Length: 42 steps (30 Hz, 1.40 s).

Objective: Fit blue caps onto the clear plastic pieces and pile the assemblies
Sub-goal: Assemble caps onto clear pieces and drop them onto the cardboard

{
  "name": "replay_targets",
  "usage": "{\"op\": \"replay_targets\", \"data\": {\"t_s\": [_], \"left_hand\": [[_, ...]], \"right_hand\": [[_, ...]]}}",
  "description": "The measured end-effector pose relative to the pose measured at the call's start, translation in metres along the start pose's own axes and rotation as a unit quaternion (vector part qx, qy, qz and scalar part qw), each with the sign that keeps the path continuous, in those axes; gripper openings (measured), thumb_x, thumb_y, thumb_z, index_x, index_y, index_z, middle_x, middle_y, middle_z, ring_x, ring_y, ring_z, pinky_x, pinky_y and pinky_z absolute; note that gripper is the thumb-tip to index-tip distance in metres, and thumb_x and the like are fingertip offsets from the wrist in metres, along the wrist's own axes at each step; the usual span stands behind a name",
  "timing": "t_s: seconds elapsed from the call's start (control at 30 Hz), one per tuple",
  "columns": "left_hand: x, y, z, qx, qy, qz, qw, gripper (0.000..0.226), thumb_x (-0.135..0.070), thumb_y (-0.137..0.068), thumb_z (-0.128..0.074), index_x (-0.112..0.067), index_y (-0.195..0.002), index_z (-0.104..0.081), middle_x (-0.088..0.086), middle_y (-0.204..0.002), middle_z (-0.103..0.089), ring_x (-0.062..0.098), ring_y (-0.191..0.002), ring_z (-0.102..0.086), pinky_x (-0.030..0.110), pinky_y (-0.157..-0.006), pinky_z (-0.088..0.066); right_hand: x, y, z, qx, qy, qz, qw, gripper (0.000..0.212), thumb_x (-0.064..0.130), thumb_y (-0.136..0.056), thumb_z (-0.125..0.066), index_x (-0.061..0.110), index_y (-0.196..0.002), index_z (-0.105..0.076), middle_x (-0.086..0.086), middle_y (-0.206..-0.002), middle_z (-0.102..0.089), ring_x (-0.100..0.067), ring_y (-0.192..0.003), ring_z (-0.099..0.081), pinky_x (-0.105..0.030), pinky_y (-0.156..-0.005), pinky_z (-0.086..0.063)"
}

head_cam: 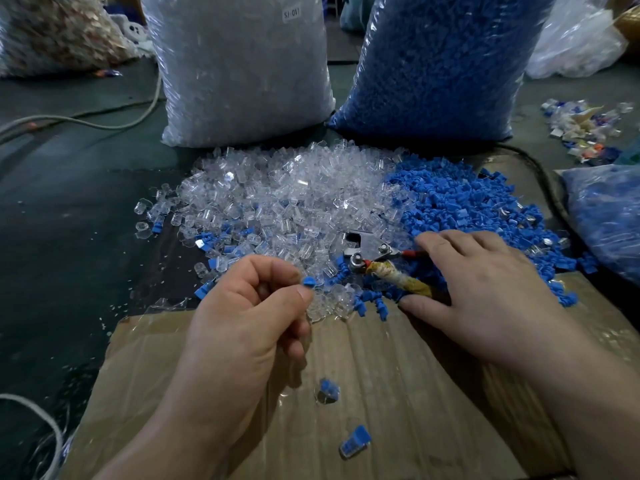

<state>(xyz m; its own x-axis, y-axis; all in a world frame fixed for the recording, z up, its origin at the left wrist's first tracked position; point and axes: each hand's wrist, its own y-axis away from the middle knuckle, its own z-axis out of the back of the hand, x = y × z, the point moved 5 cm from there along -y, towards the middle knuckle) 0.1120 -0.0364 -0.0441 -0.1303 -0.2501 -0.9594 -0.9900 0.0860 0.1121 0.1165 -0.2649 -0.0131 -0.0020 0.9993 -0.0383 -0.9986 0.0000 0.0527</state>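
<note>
Where the frame's centre lies, a blue cap (309,283) is pinched between thumb and forefinger of the left hand (242,323), the other fingers being curled toward the palm. To its right, the right hand (485,289) is laid with fingers loosely spread over a metal tool (388,268) with a wrapped handle. Above it the blue heap (467,202) is seen, and left of that the clear pieces (277,195). Two capped assemblies (328,390) lie on the cardboard (398,358) at lower centre. Two filled bags (242,64) stand at the top.
</note>
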Motion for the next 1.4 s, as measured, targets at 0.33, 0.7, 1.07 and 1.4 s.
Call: {"op": "replay_targets", "data": {"t_s": [0.33,0.7,1.07,1.4], "left_hand": [[-0.003,0.004,-0.002,0.004,0.005,0.005,1.0,0.029,0.003,-0.088,-0.064,-0.022,-0.076,-0.07,0.005,-0.055,-0.057,0.014,-0.044,-0.049,0.023,-0.035,-0.041],[-0.012,0.003,0.0,0.025,-0.025,-0.051,0.998,0.013,-0.008,-0.081,-0.072,-0.02,-0.081,-0.066,0.008,-0.062,-0.058,0.016,-0.049,-0.054,0.022,-0.041,-0.044],[-0.018,0.002,0.002,0.053,-0.082,-0.102,0.99,0.009,-0.009,-0.079,-0.065,-0.017,-0.083,-0.066,0.008,-0.067,-0.061,0.015,-0.056,-0.057,0.021,-0.048,-0.048],[-0.02,0.004,0.0,0.056,-0.088,-0.13,0.986,0.017,-0.01,-0.079,-0.066,-0.026,-0.082,-0.067,0.009,-0.072,-0.062,0.016,-0.056,-0.056,0.025,-0.048,-0.048]], "right_hand": [[0.002,0.0,0.012,-0.084,-0.071,0.022,0.994,0.054,0.066,-0.077,-0.039,0.039,-0.123,-0.046,0.016,-0.105,-0.055,-0.014,-0.102,-0.04,-0.037,-0.086,-0.031],[0.037,0.029,0.025,-0.132,-0.176,0.162,0.962,0.047,0.05,-0.079,-0.046,0.026,-0.118,-0.058,0.013,-0.095,-0.061,-0.012,-0.086,-0.056,-0.029,-0.069,-0.047],[0.031,0.029,0.024,-0.084,-0.161,0.179,0.967,0.054,0.055,-0.078,-0.044,0.033,-0.127,-0.051,0.021,-0.107,-0.056,-0.005,-0.099,-0.051,-0.017,-0.081,-0.039],[0.035,0.032,0.03,-0.129,-0.149,0.194,0.961,0.046,0.048,-0.074,-0.049,0.024,-0.109,-0.067,0.009,-0.081,-0.061,-0.018,-0.074,-0.056,-0.033,-0.059,-0.048]]}}
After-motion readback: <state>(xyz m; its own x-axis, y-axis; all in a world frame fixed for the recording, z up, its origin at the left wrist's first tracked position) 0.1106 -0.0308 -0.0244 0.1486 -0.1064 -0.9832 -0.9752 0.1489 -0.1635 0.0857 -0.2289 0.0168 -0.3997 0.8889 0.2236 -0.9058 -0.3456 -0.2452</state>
